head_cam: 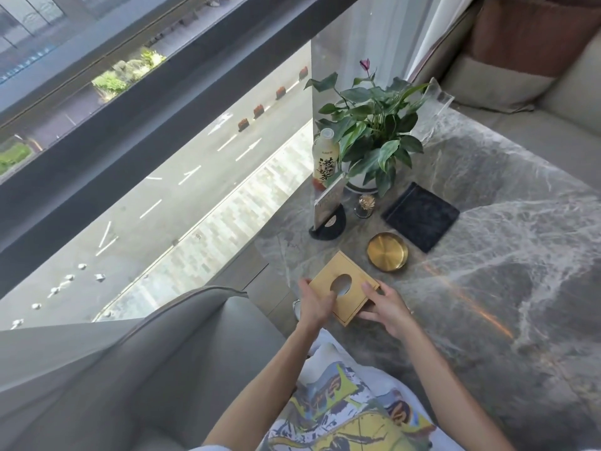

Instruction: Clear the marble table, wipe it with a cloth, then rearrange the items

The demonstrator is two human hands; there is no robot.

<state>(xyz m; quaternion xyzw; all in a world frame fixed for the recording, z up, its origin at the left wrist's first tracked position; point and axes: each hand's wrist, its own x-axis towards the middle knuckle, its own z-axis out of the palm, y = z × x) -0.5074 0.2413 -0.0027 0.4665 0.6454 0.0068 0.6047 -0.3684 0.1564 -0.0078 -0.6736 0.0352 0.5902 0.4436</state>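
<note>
At the near-left corner of the marble table (487,177), both hands were on a tan wooden tissue box (353,281) with an oval opening in its lid. I saw the left hand (314,304) cupped over the box's left edge, fingers curled down across the lid beside the oval. The right hand (385,309) gripped the box's near right corner, thumb on top and fingers wrapped under the side, so both hands were clamped on it. One corner of the box pointed away from me, and I could not tell whether its base rested on the marble or was lifted clear.

Just beyond the box sat a round brass dish (387,251), close but not touching. Farther back lay a dark square mat (420,216), flat on the stone. Left of the mat stood a small glass jar (365,206) with a gold ornament on top, and beside that a card stand (328,213) on a black half-round base. Behind these, a potted plant (370,131) in a white pot spread its leaves over the far corner, with a pale drink bottle (325,156) just to its left, against the window. A clear acrylic holder (432,109) stood at the far edge. Grey armchair upholstery (169,353) crowded the table's left side.
</note>
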